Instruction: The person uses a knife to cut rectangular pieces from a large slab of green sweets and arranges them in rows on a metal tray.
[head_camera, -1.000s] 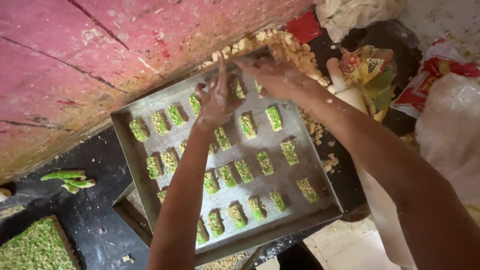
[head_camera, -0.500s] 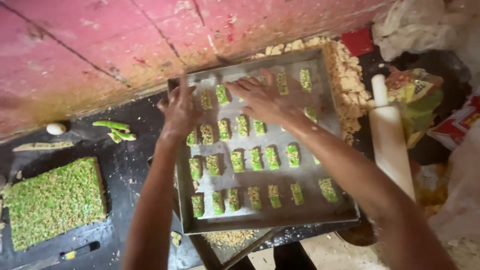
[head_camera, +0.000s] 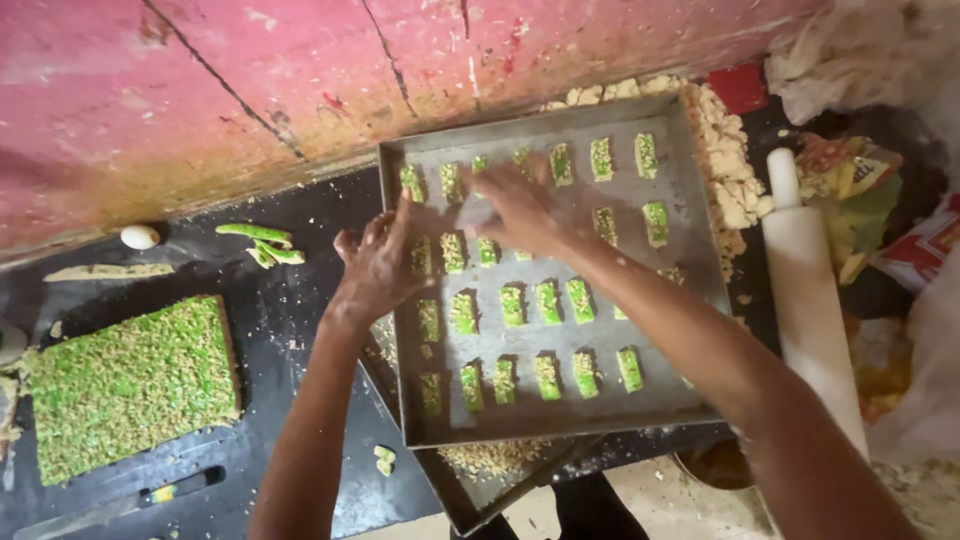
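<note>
A grey metal tray (head_camera: 690, 250) holds rows of small green-topped sweet pieces (head_camera: 548, 302). My left hand (head_camera: 380, 268) rests at the tray's left rim, fingers spread, touching the pieces there. My right hand (head_camera: 520, 208) lies flat over the pieces in the upper middle of the tray, fingers apart. Neither hand visibly grips anything. A second tray (head_camera: 470, 495) pokes out from under the first.
A large green nut-topped slab (head_camera: 130, 385) lies on the black surface at left, with a knife (head_camera: 110, 505) below it. Green strips (head_camera: 258, 243) lie near the pink wall (head_camera: 250, 90). A white rolling pin (head_camera: 810, 290) and crumbly dough scraps (head_camera: 725, 150) sit at right.
The view has shifted so the tray sits further right and the green slab shows more fully. Both hands have moved down and left over the tray's upper rows.
</note>
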